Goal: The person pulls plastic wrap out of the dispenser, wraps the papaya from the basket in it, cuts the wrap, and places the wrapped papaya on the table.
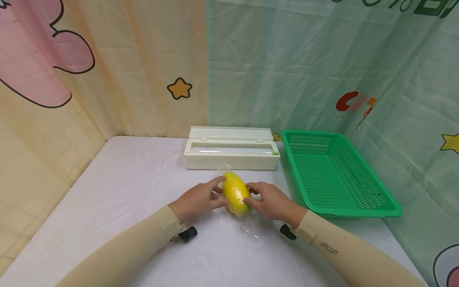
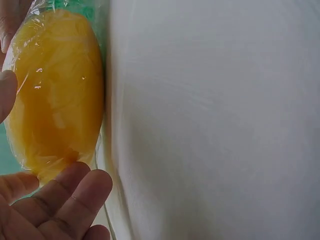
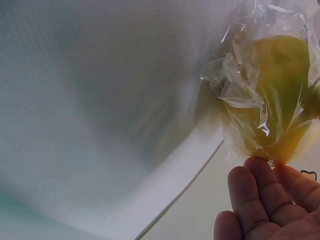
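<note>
A yellow mango [image 1: 235, 194], wrapped in clear plastic film, sits between my two hands over the white table. Film wrinkles and shines on it, and a loose transparent end [image 1: 250, 227] trails below. My left hand [image 1: 202, 200] holds its left side, index fingertip near the upper end and thumb lower down. From the right, my right hand [image 1: 270, 199] grips it with thumb and fingers bent around the side. Up close in the left wrist view, fingertips [image 2: 95, 186] touch one end of the mango. Crumpled film [image 3: 245, 82] bunches over the fruit in the right wrist view.
Behind the mango stands a white cling film box [image 1: 232, 161] with its lid raised and a roll inside. A green plastic basket [image 1: 299, 175] is at the right. Printed curtains [image 1: 251, 71] enclose the back and sides of the white-covered table [image 1: 143, 183].
</note>
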The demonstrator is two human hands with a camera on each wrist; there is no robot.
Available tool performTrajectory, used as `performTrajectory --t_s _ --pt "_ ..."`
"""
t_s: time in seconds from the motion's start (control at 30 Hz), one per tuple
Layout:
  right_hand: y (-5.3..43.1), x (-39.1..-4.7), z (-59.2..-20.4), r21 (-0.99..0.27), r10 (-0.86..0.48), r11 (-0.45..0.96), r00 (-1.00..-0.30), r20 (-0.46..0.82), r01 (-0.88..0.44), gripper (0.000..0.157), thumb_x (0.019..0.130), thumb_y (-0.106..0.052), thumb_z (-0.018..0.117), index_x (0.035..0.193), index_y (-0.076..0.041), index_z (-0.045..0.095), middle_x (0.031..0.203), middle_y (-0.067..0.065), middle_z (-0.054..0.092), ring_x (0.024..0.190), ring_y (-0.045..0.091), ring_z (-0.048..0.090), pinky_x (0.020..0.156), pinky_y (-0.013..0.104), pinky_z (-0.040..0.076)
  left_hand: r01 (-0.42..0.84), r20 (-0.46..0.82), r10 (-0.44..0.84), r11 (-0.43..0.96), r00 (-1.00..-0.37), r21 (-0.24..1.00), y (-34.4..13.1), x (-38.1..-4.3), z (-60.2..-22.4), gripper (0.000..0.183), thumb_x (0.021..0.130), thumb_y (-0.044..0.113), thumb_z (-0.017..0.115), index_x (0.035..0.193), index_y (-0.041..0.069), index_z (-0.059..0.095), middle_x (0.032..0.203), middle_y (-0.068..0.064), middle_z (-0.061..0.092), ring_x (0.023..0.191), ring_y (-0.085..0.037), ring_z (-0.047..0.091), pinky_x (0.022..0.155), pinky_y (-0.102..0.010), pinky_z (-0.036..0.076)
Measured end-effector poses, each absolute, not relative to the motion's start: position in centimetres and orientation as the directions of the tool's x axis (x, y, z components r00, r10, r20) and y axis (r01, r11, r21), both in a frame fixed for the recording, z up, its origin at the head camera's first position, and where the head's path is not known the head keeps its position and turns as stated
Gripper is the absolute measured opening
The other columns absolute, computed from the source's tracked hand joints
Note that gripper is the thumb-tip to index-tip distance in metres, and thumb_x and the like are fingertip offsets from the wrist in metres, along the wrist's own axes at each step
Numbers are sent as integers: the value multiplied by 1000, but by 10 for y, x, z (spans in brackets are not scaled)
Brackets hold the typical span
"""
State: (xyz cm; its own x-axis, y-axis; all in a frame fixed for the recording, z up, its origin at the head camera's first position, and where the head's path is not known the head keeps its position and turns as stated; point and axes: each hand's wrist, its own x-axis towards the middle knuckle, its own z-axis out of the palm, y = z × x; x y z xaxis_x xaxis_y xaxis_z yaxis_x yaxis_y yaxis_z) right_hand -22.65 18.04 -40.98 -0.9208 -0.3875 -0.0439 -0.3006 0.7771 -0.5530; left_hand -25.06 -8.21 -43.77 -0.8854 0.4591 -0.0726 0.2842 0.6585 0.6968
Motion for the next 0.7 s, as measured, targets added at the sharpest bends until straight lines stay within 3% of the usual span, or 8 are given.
performTrajectory --t_s 0.3,0.47,0.7 --pt "181 -221 -410 -561 -376 778 -925 -55 -283 69 100 -34 73 159 -11 45 130 10 73 115 24 68 98 44 60 287 -62 475 626 -878 725 -81 -250 -439 90 91 54 79 165 30 33 132 -1 69 107 -12 70 97 -39 58" --pt "180 -219 -410 -573 -417 760 -906 -68 -307 69 100 -33 73 161 -16 44 127 5 72 106 18 66 91 36 61 292 -55 481 615 -875 733 -81 -250 -437 88 92 52 79 165 30 35 133 -3 66 109 -14 69 97 -40 58" --pt "179 -218 -414 -588 -452 742 -888 -84 -322 70 101 -33 72 161 -13 43 115 2 73 93 13 62 81 30 57 282 -58 471 618 -880 733 -80 -247 -430 85 93 48 79 164 28 37 136 -6 63 111 -17 71 96 -40 60"
